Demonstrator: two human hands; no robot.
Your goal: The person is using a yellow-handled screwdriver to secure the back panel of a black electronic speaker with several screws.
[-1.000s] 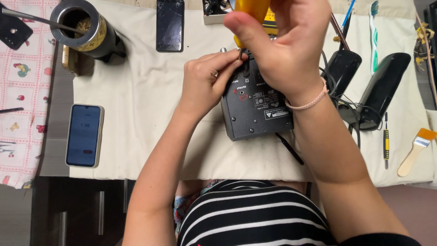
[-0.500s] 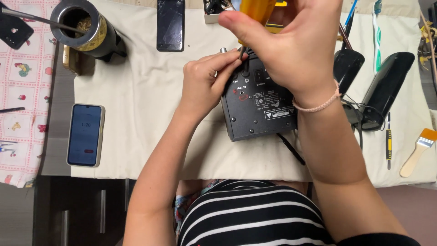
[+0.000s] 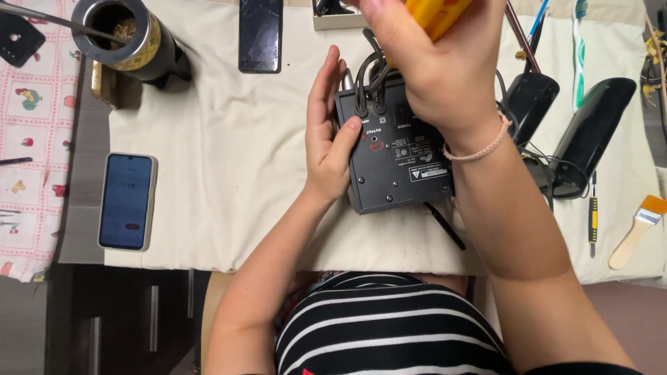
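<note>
A black box-shaped electronic unit (image 3: 399, 163) with cables plugged into its far edge lies on a cream cloth (image 3: 229, 180). My left hand (image 3: 330, 135) rests flat against the unit's left side, thumb on its top face. Above the unit's far end my right hand (image 3: 434, 66) is closed around a yellow tool handle (image 3: 438, 14), which is partly cut off by the top of the picture. A beaded bracelet circles my right wrist.
A phone with a lit screen (image 3: 127, 201) lies at the cloth's left edge, a dark phone (image 3: 260, 35) at the top. A black cylindrical holder (image 3: 132, 38) stands top left. Two black curved stands (image 3: 590, 132), a small screwdriver (image 3: 593, 215) and a brush (image 3: 636, 229) lie right.
My left hand has opened from a curled grip at the unit's far corner to lie flat along its left side. The view has shifted slightly and my right hand has risen a little.
</note>
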